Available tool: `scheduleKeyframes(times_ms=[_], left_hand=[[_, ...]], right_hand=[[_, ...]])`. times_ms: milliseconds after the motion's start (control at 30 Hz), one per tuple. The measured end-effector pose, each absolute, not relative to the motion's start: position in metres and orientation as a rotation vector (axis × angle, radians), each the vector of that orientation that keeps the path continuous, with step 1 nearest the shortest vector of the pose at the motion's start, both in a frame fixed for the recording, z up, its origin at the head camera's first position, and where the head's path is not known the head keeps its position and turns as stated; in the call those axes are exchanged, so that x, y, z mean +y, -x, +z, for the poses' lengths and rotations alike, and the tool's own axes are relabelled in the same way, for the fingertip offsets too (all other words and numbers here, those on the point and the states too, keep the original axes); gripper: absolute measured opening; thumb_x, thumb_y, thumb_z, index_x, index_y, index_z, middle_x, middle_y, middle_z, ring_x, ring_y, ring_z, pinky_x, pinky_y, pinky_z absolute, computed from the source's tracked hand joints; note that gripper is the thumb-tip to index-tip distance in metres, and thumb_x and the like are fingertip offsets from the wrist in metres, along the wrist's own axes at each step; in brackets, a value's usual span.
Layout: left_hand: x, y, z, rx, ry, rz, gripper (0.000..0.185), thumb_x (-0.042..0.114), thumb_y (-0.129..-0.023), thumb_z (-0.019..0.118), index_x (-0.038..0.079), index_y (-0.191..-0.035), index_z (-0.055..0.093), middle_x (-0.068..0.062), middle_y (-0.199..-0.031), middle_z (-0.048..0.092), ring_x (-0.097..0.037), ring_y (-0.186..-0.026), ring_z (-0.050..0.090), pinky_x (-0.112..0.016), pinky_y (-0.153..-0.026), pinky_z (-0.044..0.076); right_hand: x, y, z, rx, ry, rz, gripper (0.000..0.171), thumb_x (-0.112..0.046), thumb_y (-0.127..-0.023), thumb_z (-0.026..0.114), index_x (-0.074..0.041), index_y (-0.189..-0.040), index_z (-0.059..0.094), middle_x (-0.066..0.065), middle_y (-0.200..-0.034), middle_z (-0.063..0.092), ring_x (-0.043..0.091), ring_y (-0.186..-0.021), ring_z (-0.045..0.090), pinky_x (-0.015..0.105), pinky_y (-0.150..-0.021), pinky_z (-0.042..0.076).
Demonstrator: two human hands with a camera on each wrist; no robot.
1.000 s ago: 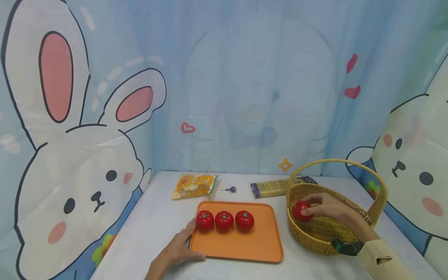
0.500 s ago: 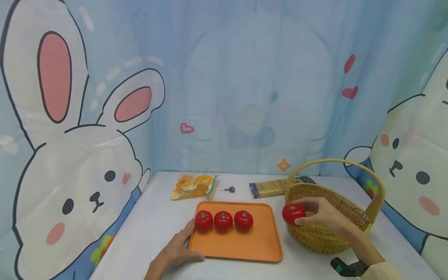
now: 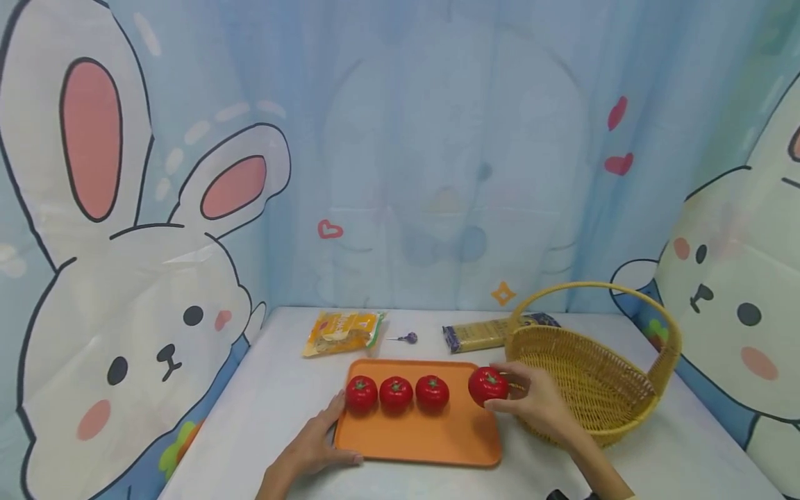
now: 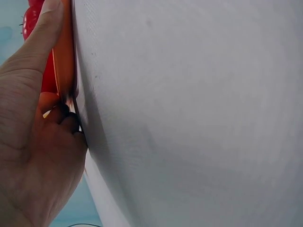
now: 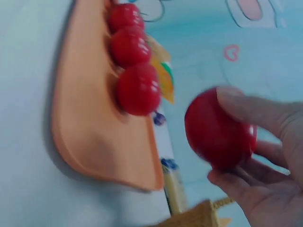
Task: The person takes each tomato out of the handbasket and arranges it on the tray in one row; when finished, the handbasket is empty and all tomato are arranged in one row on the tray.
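Between the thumb and fingers of my right hand (image 3: 541,404) is a red tomato (image 3: 488,386), held over the right end of the orange tray (image 3: 425,442). The right wrist view shows this tomato (image 5: 214,130) in the grip, its underside apart from the tray. Three more tomatoes sit in a row on the tray: one at the left (image 3: 361,395), one in the middle (image 3: 396,395) and one at the right (image 3: 432,394). My left hand (image 3: 314,448) holds the tray by its front left corner, the thumb (image 4: 45,33) along the front edge and fingers at the left side.
A yellow wicker basket (image 3: 587,378) with a tall handle stands right of the tray. Behind lie a yellow food packet (image 3: 344,333), a small purple-headed item (image 3: 409,338) and a long gold packet (image 3: 478,335). A printed curtain (image 3: 406,139) hangs past the table's back edge.
My right hand has lifted the tomato out of the basket and carried it left, over the tray's right end. The left hand keeps its place at the tray.
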State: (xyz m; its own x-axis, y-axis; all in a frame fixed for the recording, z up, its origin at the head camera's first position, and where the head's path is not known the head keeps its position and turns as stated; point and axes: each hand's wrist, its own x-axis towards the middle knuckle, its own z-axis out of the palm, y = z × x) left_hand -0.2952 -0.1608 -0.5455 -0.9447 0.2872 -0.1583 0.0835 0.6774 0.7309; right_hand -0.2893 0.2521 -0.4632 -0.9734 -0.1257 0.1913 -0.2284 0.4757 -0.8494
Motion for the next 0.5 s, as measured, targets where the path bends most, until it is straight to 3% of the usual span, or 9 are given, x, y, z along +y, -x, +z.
scheduleKeyframes(times_ms=[200,500], left_hand=[[-0.164,0.295,-0.546,2.637,-0.313,1.137,0.126,0.058,-0.067,0.089,0.014,-0.163,0.019,-0.012,-0.168,0.021,-0.042,-0.151,0.021,-0.067,-0.118,0.022],[-0.163,0.292,-0.544,2.640,-0.340,1.139,0.126,0.055,-0.068,0.089,0.012,-0.163,0.019,-0.014,-0.167,0.020,-0.043,-0.151,0.020,-0.067,-0.119,0.019]], right_hand=[[0.226,0.297,-0.482,-2.627,-0.302,1.311,0.069,-0.004,-0.068,0.093,0.010,-0.128,0.063,0.027,-0.127,0.064,0.045,-0.119,0.062,0.042,-0.091,0.058],[0.205,0.303,-0.515,-2.672,-0.163,1.065,0.067,-0.007,-0.074,0.090,0.013,-0.130,0.059,0.031,-0.126,0.064,0.046,-0.120,0.060,0.056,-0.102,0.051]])
